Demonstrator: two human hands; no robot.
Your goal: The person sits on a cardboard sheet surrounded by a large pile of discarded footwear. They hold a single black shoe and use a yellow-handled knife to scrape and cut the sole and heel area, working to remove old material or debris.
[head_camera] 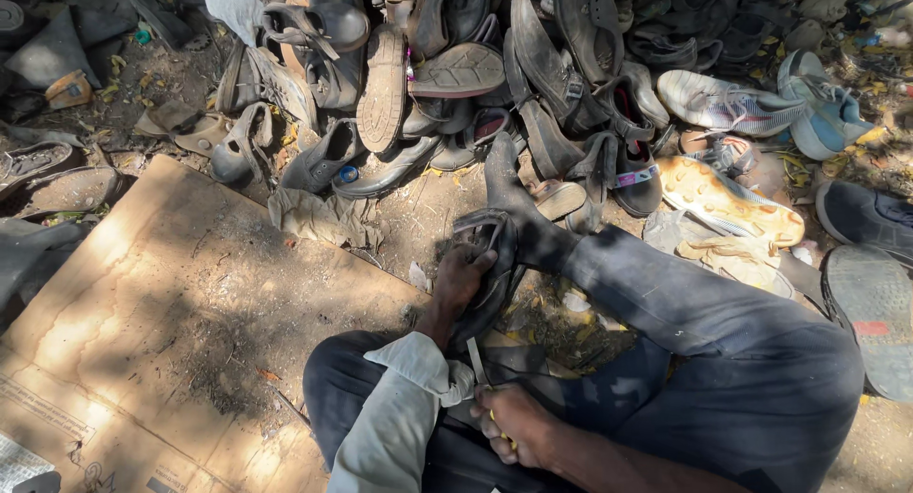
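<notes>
Left hand [463, 276] grips a dark sandal [490, 265]; right hand [514, 424] clasps a blade [476, 362] (flattened tan cardboard [171, 312] alongside).

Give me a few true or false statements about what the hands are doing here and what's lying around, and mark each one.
1. The left hand grips a dark sandal. True.
2. The right hand is empty. False: it holds a thin blade-like tool with a yellowish handle.
3. A flat sheet of cardboard lies on the ground to the person's left. True.
4. The pile of old shoes sits behind the person. False: it is heaped in front, beyond the outstretched leg.
5. A white sneaker lies at the pile's right side. True.
</notes>
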